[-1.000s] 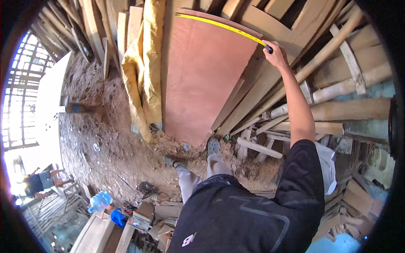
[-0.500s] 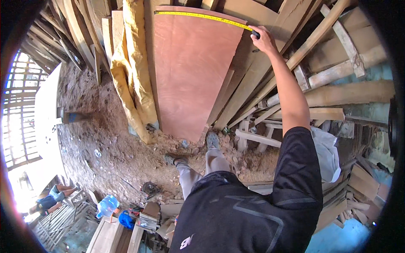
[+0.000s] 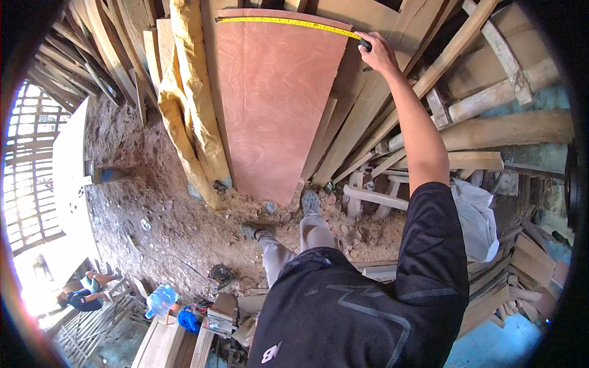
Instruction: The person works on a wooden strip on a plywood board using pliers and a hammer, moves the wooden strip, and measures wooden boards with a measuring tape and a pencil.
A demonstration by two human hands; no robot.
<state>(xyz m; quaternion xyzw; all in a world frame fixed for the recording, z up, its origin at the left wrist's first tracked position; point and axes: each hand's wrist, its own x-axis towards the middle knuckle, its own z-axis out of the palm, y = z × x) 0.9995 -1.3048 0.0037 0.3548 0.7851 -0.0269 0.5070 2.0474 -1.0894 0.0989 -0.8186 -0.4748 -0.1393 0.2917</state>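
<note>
A tall reddish plywood sheet [image 3: 279,110] leans upright ahead of me against stacked timber. My right hand [image 3: 380,55] reaches up to its top right corner, fingers closed round the dark case of a tape measure. The yellow blade of the tape measure [image 3: 288,23] is drawn out across the sheet just under its top edge. Its far end lies at the sheet's left edge, with no hand on it. My left hand is out of view.
Crumpled yellow sheeting [image 3: 199,92] stands left of the plywood. Boards and poles [image 3: 457,67] lean to the right, beside a white sack [image 3: 475,221]. Debris covers the dirt floor [image 3: 153,208]. Behind me are a blue water bottle [image 3: 161,300], a wooden plank [image 3: 153,343] and another person [image 3: 89,297].
My view has shifted slightly, so the sheet and tape appear a little further left. My right hand keeps its grip at the corner. The other person has changed posture.
</note>
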